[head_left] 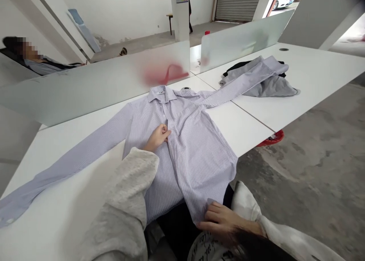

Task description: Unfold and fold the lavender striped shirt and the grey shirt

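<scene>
A striped, light purple long-sleeved shirt [205, 147] lies spread front up on the white table, its collar pointing away from me. One sleeve stretches out to the left; the other runs back to the right, over a clothes pile. My left hand [158, 136] pinches the front placket around mid-chest, fingers closed on the cloth. Down at the hem, my right hand [218, 217] grips the lower front corner, which hangs over the table's near edge. Its fingertips are partly hidden by the fabric.
Grey and black folded clothes [270, 86] lie on the right of the white table [251, 128]. A frosted partition [114, 74] runs along the back, with a blurred red shape behind it. Beyond it at left a person [45, 65] leans back. Under the table edge shows a red basket [272, 139].
</scene>
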`<control>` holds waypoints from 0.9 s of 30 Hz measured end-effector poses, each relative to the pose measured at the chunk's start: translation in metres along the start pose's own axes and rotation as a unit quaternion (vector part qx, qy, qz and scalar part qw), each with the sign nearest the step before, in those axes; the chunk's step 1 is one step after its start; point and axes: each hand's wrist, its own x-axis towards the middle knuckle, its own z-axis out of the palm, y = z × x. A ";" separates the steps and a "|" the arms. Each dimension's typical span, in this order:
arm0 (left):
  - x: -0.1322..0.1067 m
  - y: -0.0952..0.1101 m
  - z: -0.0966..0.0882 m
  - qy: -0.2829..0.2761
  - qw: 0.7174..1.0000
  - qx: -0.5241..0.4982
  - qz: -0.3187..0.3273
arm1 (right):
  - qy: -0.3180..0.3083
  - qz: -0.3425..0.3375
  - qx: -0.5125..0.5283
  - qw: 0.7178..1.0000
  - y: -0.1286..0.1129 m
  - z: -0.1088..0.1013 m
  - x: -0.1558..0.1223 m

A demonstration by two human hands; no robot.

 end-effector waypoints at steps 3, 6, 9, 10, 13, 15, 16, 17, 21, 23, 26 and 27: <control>-0.001 0.005 0.000 0.004 0.999 -0.018 0.033 | 0.018 -0.003 0.014 1.000 0.000 0.001 -0.002; -0.001 0.006 -0.002 0.010 0.998 -0.023 0.053 | 0.112 0.056 0.046 0.991 0.003 0.006 -0.015; -0.001 0.003 -0.002 0.000 0.999 -0.010 0.049 | 0.153 0.151 0.025 0.976 0.007 0.012 -0.025; -0.002 0.003 -0.002 -0.012 0.999 -0.003 0.043 | 0.150 0.179 0.002 0.972 0.008 0.015 -0.026; -0.006 0.005 -0.001 -0.062 0.998 0.014 0.022 | 0.120 0.221 -0.077 0.965 0.011 0.025 -0.024; -0.012 0.011 0.001 -0.118 0.993 0.007 0.015 | 0.099 0.206 -0.103 0.968 0.012 0.033 -0.020; -0.015 0.015 0.001 -0.150 0.989 -0.005 0.012 | 0.089 0.190 -0.106 0.972 0.012 0.037 -0.019; -0.019 0.020 0.001 -0.181 0.983 -0.022 0.010 | 0.080 0.174 -0.104 0.976 0.012 0.039 -0.018; -0.034 0.045 -0.005 -0.291 0.955 -0.049 -0.020 | 0.070 0.136 -0.081 0.985 0.013 0.036 -0.019; -0.042 0.057 -0.009 -0.373 0.927 -0.002 -0.049 | 0.063 0.122 -0.058 0.989 0.013 0.029 -0.017; -0.053 0.069 -0.008 -0.481 0.868 0.091 -0.077 | 0.075 0.124 -0.050 0.988 0.015 0.020 -0.012; -0.056 0.072 -0.005 -0.509 0.850 0.112 -0.083 | 0.083 0.133 -0.056 0.986 0.016 0.017 -0.009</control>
